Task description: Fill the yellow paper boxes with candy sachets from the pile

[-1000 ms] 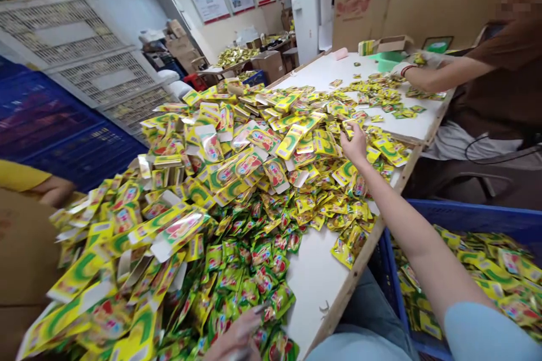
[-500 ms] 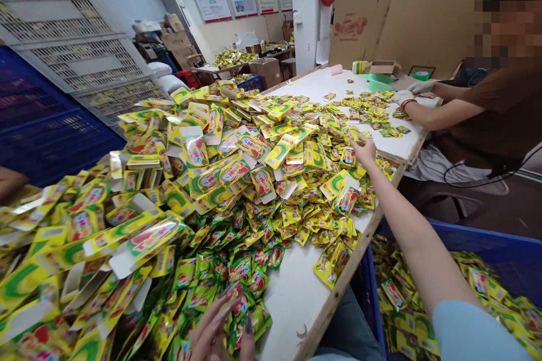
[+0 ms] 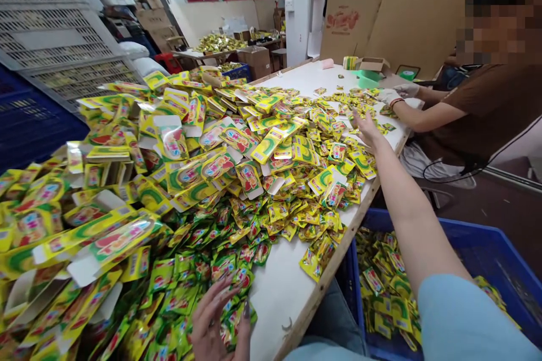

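Observation:
Flat yellow and green cartons (image 3: 220, 163) lie in a large heap over the left and middle of the table. Small green packets (image 3: 169, 287) and yellow packets (image 3: 292, 208) are piled in front of them. My left hand (image 3: 222, 316) rests at the green packets near the bottom edge, fingers spread, holding nothing. Stretched out to the far right side of the pile, my right hand (image 3: 367, 128) is above the yellow packets with its fingers apart and nothing visible in them.
A blue crate (image 3: 478, 231) of yellow packets stands below the table's wooden edge (image 3: 334, 271). Across at the right sits a person (image 3: 486, 96) with gloved hands at small packets. Crates stack at the left; large cardboard (image 3: 410, 17) stands behind.
The view has shifted, so the table sits further left and higher. My right hand has opened and lifted slightly from the packets. My left hand's fingers have spread a little.

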The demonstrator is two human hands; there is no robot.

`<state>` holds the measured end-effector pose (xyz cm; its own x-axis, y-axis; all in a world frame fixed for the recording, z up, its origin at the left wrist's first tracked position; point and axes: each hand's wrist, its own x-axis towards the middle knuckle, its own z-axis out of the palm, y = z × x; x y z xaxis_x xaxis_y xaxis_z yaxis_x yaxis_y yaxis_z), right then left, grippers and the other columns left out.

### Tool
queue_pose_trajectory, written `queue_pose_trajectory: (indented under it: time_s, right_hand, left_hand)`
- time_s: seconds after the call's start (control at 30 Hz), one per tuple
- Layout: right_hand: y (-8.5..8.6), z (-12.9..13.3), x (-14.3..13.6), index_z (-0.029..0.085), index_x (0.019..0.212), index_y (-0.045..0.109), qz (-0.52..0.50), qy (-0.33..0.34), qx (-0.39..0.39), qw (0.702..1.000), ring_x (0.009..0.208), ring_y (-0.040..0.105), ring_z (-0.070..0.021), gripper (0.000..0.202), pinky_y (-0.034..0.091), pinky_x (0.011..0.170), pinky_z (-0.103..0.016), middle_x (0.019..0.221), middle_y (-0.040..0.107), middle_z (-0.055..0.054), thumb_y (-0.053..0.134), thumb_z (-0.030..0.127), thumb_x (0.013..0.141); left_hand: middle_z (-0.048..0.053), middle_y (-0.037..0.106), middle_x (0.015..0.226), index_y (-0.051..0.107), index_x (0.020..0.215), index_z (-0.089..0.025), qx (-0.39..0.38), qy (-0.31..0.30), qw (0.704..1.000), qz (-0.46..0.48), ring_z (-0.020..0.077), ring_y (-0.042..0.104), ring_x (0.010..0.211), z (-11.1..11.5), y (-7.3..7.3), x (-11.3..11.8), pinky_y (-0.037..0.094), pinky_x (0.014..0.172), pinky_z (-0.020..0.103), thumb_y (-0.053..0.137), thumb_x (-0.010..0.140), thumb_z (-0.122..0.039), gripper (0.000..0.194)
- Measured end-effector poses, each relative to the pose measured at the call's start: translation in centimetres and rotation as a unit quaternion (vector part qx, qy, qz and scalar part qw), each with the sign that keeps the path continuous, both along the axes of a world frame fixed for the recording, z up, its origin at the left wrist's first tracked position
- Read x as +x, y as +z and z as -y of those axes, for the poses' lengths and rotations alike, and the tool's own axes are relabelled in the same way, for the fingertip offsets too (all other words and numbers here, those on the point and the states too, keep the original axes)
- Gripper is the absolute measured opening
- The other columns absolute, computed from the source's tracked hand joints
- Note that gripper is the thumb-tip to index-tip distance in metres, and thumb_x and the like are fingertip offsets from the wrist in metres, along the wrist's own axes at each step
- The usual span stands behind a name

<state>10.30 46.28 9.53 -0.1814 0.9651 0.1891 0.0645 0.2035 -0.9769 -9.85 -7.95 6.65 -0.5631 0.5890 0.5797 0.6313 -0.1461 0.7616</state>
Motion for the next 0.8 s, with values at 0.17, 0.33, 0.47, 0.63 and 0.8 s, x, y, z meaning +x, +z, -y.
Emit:
queue_pose_trajectory:
  time_s: [0.17, 0.33, 0.47, 0.63, 0.8]
  right_hand:
    - [-1.0, 4.6, 1.1, 0.017, 0.13, 0.059, 0.209, 0.148, 0.023, 0.966, 0.124, 0.055, -0.035, 0.082, 0.041, 0.108, -0.053, 0.13, 0.063, -0.017, 0.084, 0.053, 0.062]
    - [-3.2, 10.8, 0.4, 0.02, 0.145, 0.046, 0.464, 0.298, 0.213, 0.806, 0.127, 0.051, -0.0353, 0.108, 0.037, 0.111, -0.05, 0.138, 0.055, -0.016, 0.09, 0.05, 0.052]
    - [-4.1, 14.8, 0.5, 0.016, 0.134, 0.054, 0.535, 0.259, 0.325, 0.736, 0.122, 0.051, -0.0408, 0.085, 0.024, 0.114, -0.063, 0.122, 0.06, -0.018, 0.087, 0.041, 0.061]
    - [-5.9, 19.7, 4.9, 0.018, 0.12, 0.064, 0.536, 0.22, 0.379, 0.721, 0.121, 0.054, -0.0336, 0.031, 0.039, 0.11, -0.054, 0.123, 0.062, -0.017, 0.059, 0.021, 0.089]
    - [-8.0, 22.6, 8.9, 0.028, 0.115, 0.069, 0.518, 0.172, 0.385, 0.744, 0.123, 0.057, -0.0279, 0.036, 0.041, 0.112, -0.052, 0.121, 0.068, -0.008, 0.041, 0.016, 0.096]
  left_hand:
    - [0.008, 0.058, 0.125, 0.058, 0.117, -0.024, -0.003, 0.015, 1.0, 0.015, 0.0192, 0.066, 0.109, -0.3, -0.4, 0.3, 0.062, 0.084, 0.027, 0.068, 0.079, -0.006, 0.044]
    - [0.009, 0.06, 0.123, 0.057, 0.116, -0.024, -0.056, 0.007, 0.998, -0.017, 0.0258, 0.062, 0.117, -0.7, -0.6, 0.6, 0.062, 0.087, 0.039, 0.069, 0.081, -0.015, 0.038]
    - [0.01, 0.061, 0.118, 0.059, 0.112, -0.024, -0.09, 0.023, 0.994, -0.065, 0.0275, 0.06, 0.118, -0.5, -0.4, 0.1, 0.058, 0.094, 0.046, 0.069, 0.082, -0.018, 0.032]
    - [0.01, 0.058, 0.122, 0.056, 0.117, -0.025, -0.083, 0.031, 0.995, -0.04, 0.0285, 0.059, 0.119, -0.3, -1.1, 0.2, 0.057, 0.096, 0.049, 0.067, 0.083, -0.021, 0.036]
    - [0.009, 0.058, 0.121, 0.056, 0.114, -0.025, -0.091, 0.014, 0.995, -0.043, 0.0285, 0.059, 0.119, -0.4, -1.6, 0.4, 0.053, 0.101, 0.05, 0.07, 0.081, -0.021, 0.036]
